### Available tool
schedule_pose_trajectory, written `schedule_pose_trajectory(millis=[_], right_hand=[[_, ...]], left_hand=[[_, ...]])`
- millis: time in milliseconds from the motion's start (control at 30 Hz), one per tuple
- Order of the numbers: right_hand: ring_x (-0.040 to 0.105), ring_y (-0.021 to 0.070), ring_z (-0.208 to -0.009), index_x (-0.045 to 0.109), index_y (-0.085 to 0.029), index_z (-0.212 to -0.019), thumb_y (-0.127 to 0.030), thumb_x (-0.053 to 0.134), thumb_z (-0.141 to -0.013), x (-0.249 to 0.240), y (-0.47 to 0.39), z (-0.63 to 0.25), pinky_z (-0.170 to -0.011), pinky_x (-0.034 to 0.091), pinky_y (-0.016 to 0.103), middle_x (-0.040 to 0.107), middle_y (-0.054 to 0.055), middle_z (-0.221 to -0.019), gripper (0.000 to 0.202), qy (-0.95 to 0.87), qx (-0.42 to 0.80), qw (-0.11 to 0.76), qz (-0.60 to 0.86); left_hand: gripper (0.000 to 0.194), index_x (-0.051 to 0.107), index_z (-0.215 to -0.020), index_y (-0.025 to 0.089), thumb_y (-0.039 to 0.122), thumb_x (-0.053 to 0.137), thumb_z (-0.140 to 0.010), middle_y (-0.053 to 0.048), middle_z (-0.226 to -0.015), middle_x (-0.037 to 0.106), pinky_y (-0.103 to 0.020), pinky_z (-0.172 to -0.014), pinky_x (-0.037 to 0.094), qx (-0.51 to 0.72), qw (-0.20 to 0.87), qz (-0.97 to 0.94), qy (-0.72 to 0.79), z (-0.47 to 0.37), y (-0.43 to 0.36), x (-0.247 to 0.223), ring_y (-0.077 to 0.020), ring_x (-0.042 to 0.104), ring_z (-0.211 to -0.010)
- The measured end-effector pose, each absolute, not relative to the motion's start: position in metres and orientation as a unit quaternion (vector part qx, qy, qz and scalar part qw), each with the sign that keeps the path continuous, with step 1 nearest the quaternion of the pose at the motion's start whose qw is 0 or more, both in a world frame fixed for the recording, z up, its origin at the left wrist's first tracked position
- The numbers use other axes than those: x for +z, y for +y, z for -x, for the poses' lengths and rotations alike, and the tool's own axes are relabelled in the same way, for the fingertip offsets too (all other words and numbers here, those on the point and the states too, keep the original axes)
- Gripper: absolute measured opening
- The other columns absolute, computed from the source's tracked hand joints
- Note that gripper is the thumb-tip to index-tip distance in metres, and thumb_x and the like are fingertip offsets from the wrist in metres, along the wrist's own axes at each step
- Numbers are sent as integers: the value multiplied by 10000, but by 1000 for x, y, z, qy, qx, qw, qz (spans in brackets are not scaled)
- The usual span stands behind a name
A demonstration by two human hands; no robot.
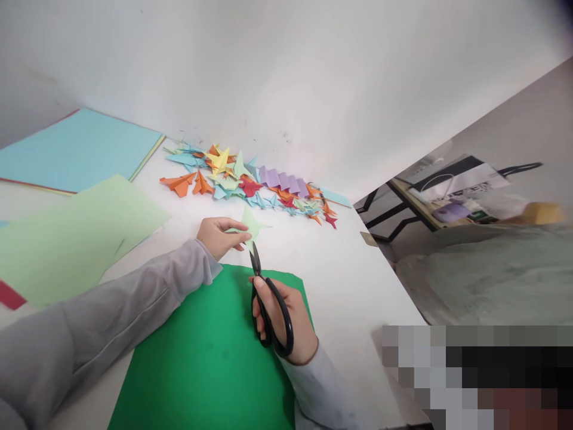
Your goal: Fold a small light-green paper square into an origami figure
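Between the fingertips of my left hand (pixel 224 235) is a small pale green folded paper piece (pixel 253 228) with pointed tips. My right hand (pixel 289 316) is closed around the black handles of a pair of scissors (pixel 271 310). The blades point away from me, slightly parted, with their tips at the lower edge of the folded paper. Whether the blades touch the paper I cannot tell. Beneath both hands lies a large green sheet (pixel 201 352), partly covered by my forearms.
Several colourful folded paper shapes (pixel 219 160) are heaped along the wall, with a purple pleated strip (pixel 284 181) among them. Light blue sheets (pixel 85 149) and pale green sheets (pixel 67 239) lie on the left of the white table (pixel 353 286). Beyond its right edge stands a bag (pixel 465 179).
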State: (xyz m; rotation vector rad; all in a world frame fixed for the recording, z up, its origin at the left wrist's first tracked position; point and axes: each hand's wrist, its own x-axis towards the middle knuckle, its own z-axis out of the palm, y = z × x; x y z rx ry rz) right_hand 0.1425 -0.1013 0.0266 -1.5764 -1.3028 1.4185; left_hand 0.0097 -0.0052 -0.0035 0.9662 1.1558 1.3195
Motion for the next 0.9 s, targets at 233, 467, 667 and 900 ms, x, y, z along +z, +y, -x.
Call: schedule_pose_trajectory(millis=[233, 467, 667, 900], right_hand=[[367, 55, -247, 461, -167, -557, -577, 492, -731, 26, -101, -143, -242, 295, 156, 404, -62, -349, 446, -502, 533, 316, 603], [364, 59, -240, 440, -182, -522, -566, 502, -731, 27, -101, -143, -242, 286, 161, 406, -57, -328, 443, -512, 526, 319, 600], [358, 60, -240, 445, -185, -528, -572, 506, -725, 28, -101, -142, -245, 280, 166, 400, -60, -328, 439, -519, 514, 317, 605], [342, 57, -236, 459, -184, -540, -560, 509, -731, 26, -101, -144, -248, 267, 173, 390, -67, -328, 425, -525, 510, 309, 607]], left_hand=[[246, 663, -634, 95, 220, 764, -448, -7, -524, 614, -208, -377, 477, 558, 533, -409, 487, -10, -5, -4, -94, 544, -369], [239, 655, -609, 103, 219, 772, -436, 0, -508, 601, -197, -361, 456, 567, 524, -408, 487, -10, -4, -5, -93, 540, -366], [245, 628, -576, 101, 212, 779, -417, 2, -532, 598, -201, -354, 448, 566, 533, -394, 489, -10, -6, 0, -93, 540, -358], [246, 615, -566, 103, 212, 780, -419, 3, -534, 597, -193, -345, 432, 563, 540, -391, 488, -9, -8, 3, -94, 543, -360]])
